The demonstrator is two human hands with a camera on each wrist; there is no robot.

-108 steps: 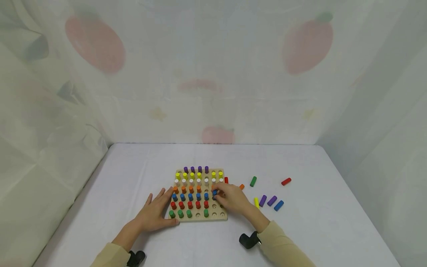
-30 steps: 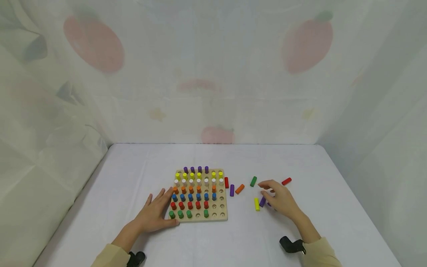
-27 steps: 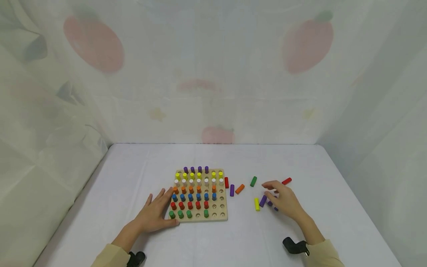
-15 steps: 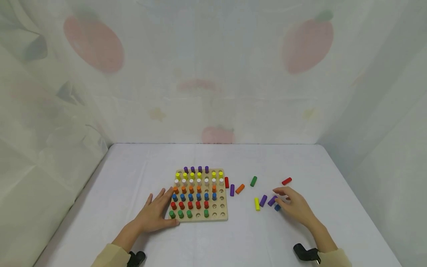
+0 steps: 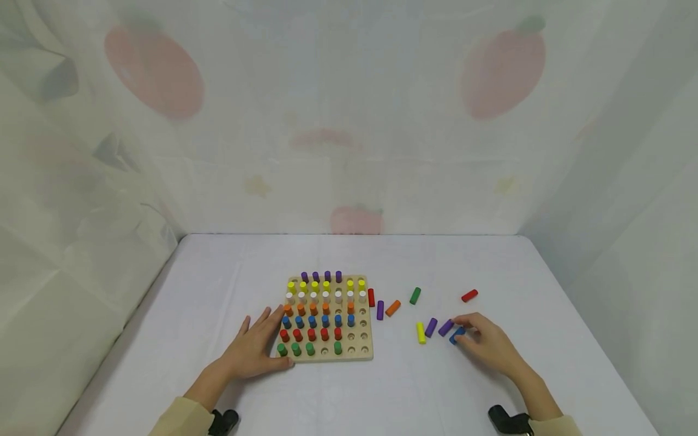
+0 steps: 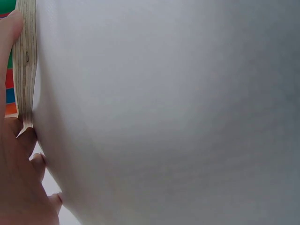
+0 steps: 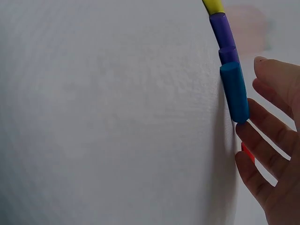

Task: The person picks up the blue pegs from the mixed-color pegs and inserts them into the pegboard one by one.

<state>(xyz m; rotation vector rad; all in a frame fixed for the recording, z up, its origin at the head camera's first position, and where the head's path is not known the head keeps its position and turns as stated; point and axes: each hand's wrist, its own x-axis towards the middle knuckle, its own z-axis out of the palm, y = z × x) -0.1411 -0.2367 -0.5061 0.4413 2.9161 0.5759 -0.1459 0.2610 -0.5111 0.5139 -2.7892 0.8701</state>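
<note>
A wooden pegboard (image 5: 357,357) holds rows of green, red, blue, orange, white, yellow and purple pegs; some holes on its right side are bare. My left hand (image 5: 251,351) rests along the board's left edge with fingers spread, and the left wrist view shows the thumb (image 6: 16,26) against the layered wooden side. Far to the right, my right hand (image 5: 488,345) reaches down over a loose blue peg (image 5: 457,335). In the right wrist view the thumb stands apart from this blue peg (image 7: 235,91), while fingertips lie close beside it; contact is unclear.
Loose pegs lie right of the board: red (image 5: 371,297), purple (image 5: 380,310), orange (image 5: 392,307), green (image 5: 415,295), yellow (image 5: 421,333), two more purple (image 5: 431,327) and another red (image 5: 469,295). Printed white cloth surrounds the white table (image 5: 240,260).
My right hand has left the board, where a blue peg now stands upright, and moved right to the loose blue peg. The left hand has stayed at the board's edge.
</note>
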